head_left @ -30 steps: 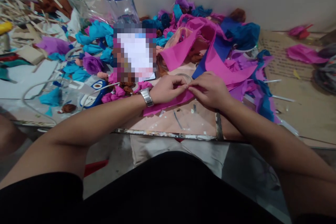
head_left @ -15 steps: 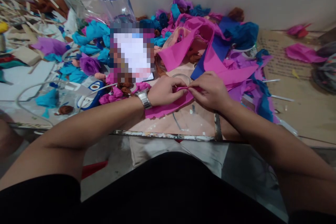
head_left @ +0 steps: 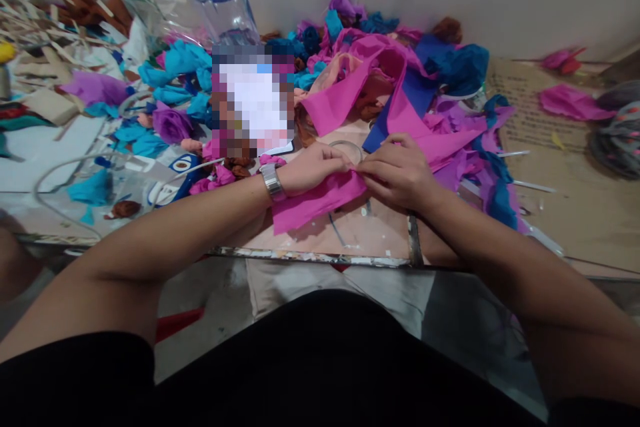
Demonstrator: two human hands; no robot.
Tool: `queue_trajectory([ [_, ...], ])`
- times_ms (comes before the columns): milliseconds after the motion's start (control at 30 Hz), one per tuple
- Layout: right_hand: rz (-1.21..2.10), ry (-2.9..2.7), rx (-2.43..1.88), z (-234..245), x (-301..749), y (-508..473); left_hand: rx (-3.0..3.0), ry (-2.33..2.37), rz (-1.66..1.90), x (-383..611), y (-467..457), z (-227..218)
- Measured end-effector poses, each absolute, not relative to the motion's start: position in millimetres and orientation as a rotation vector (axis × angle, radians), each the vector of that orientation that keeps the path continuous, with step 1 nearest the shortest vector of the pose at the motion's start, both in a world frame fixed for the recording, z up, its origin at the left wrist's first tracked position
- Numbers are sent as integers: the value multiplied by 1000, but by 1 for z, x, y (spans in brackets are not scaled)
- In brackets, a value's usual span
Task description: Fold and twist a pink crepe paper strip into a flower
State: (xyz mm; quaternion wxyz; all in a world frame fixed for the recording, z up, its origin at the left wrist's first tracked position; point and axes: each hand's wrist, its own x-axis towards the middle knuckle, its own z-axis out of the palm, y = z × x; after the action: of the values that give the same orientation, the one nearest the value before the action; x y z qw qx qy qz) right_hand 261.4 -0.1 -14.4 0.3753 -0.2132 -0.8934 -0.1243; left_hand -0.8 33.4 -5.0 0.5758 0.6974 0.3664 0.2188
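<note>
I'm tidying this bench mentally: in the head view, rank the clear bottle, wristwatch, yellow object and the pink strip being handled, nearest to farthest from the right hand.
1. Pink strip: at the right hand's fingertips.
2. Wristwatch: left.
3. Clear bottle: left, farther back.
4. Yellow object: far left edge.

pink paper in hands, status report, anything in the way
Left hand, right hand: both pinching pink paper. Blue paper just beyond right hand, seemingly not blocking.
</note>
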Motion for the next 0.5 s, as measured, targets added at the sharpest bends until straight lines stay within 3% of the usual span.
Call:
queue_trajectory([
  [500,-345,-2245,-545,-10,259,0,1663,823,547,0,32,-4],
])
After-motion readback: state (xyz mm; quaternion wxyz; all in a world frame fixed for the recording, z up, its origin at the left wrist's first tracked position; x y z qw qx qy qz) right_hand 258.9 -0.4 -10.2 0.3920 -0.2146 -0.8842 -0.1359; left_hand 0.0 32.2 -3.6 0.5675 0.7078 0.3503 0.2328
